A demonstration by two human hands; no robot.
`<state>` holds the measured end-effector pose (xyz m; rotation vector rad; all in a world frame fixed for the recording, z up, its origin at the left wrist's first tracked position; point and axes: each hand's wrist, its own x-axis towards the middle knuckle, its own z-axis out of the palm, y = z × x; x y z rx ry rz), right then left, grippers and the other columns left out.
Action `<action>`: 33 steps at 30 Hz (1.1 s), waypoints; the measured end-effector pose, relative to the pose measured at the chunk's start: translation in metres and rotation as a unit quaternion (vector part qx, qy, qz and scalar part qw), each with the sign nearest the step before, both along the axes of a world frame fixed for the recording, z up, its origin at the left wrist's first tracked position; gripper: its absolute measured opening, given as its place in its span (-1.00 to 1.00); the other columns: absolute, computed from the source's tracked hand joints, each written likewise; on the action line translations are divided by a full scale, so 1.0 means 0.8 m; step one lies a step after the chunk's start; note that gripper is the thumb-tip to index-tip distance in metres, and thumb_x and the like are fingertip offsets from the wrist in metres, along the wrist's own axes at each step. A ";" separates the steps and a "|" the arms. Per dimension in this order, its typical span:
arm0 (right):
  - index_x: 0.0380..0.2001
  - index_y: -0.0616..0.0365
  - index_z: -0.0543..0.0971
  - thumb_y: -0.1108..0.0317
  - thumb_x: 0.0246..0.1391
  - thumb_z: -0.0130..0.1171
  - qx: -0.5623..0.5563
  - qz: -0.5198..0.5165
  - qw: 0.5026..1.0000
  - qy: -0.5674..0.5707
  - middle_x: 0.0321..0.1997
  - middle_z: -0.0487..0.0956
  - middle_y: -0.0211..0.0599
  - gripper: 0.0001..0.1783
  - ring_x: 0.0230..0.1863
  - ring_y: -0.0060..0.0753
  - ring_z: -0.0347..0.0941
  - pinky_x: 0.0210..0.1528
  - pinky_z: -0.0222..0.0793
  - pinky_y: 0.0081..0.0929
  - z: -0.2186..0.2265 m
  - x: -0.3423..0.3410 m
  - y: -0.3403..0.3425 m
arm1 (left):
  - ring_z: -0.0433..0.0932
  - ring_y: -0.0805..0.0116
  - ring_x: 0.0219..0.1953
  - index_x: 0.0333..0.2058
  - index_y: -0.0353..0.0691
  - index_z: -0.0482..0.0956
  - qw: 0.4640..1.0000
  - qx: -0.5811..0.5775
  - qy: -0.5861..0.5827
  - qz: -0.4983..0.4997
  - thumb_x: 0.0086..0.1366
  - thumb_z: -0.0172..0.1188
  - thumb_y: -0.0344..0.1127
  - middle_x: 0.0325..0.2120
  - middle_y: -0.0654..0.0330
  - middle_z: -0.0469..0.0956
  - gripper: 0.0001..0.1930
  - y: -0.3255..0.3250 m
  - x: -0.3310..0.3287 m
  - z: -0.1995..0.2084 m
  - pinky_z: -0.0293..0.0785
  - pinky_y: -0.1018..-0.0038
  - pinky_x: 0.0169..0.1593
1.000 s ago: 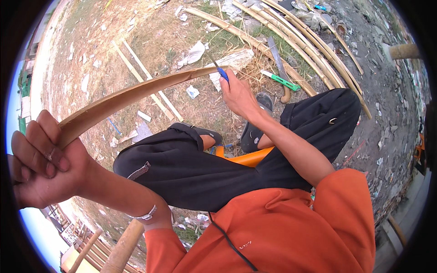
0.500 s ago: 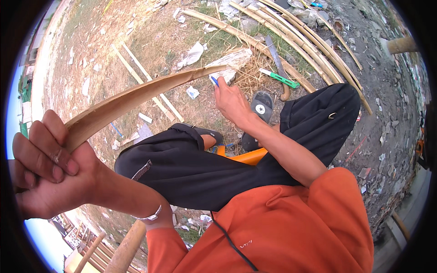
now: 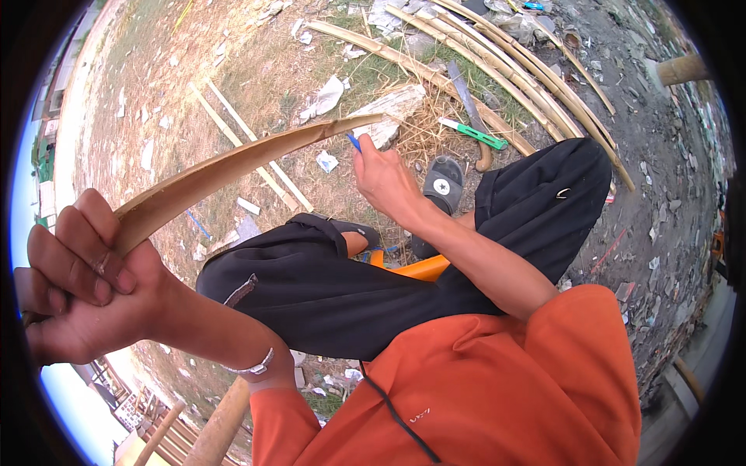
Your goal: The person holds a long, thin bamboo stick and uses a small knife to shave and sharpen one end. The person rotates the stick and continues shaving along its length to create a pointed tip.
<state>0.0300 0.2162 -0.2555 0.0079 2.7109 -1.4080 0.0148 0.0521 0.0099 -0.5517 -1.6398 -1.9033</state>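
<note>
A long split bamboo strip (image 3: pixel 233 161) slants up from the left, tapering toward its far end. My left hand (image 3: pixel 93 272) is wrapped round its near, wide end. My right hand (image 3: pixel 386 182) is closed round a slim blue pen-like tool (image 3: pixel 353 142), its tip just under the far part of the strip; whether they touch I cannot tell. Behind that tip lies a pale flat block (image 3: pixel 396 101) on dry grass. A green utility knife (image 3: pixel 472 133) and a long blade with a wooden handle (image 3: pixel 469 101) lie beyond my right foot.
Several long bamboo strips (image 3: pixel 536 78) lie at the far right. Two thin strips (image 3: pixel 241 128) rest on the ground beyond my left knee. Something orange (image 3: pixel 423 269) shows between my legs. Bamboo poles (image 3: pixel 221 423) stand at lower left. Litter and stones cover the ground.
My right hand and the blue tool have shifted slightly left and nearer along the strip. My left hand keeps its grip on the bamboo strip.
</note>
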 end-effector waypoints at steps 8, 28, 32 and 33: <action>-0.26 0.26 0.28 0.26 0.19 -0.17 0.034 0.026 0.996 -0.080 -0.54 0.47 0.31 -0.76 -0.40 0.36 0.44 -0.33 0.34 0.12 -0.007 -0.010 0.012 | -0.15 0.62 -0.89 -0.81 0.04 -0.03 0.999 0.012 -0.001 -0.035 0.25 -0.26 0.15 -0.91 0.40 -0.02 -0.47 0.000 -0.002 0.000 -0.21 0.64 -0.70; -0.24 0.26 0.28 0.25 0.20 -0.20 0.045 -0.004 0.993 -0.107 -0.49 0.49 0.33 -0.74 -0.38 0.37 0.45 -0.29 0.36 0.12 -0.068 -0.028 0.020 | -0.11 0.63 -0.91 -0.74 0.03 0.09 0.992 0.034 0.029 -0.122 0.16 -0.17 0.42 -0.90 0.40 0.03 -0.39 -0.006 -0.006 -0.009 -0.18 0.65 -0.73; -0.23 0.25 0.29 0.24 0.20 -0.20 0.030 0.002 0.992 -0.124 -0.50 0.48 0.31 -0.73 -0.36 0.35 0.46 -0.29 0.37 0.10 -0.067 -0.018 0.009 | -0.08 0.64 -0.91 -0.73 0.03 0.12 0.993 0.032 0.025 -0.111 0.16 -0.15 0.40 -0.90 0.40 0.03 -0.40 -0.003 0.004 -0.008 -0.18 0.66 -0.74; -0.23 0.23 0.28 0.23 0.21 -0.20 0.046 -0.019 0.990 -0.132 -0.52 0.48 0.31 -0.74 -0.37 0.37 0.44 -0.30 0.36 0.11 -0.105 -0.023 0.022 | -0.08 0.64 -0.91 -0.72 0.03 0.12 0.993 0.038 0.025 -0.111 0.16 -0.15 0.40 -0.90 0.40 0.03 -0.41 0.002 0.000 -0.008 -0.18 0.66 -0.75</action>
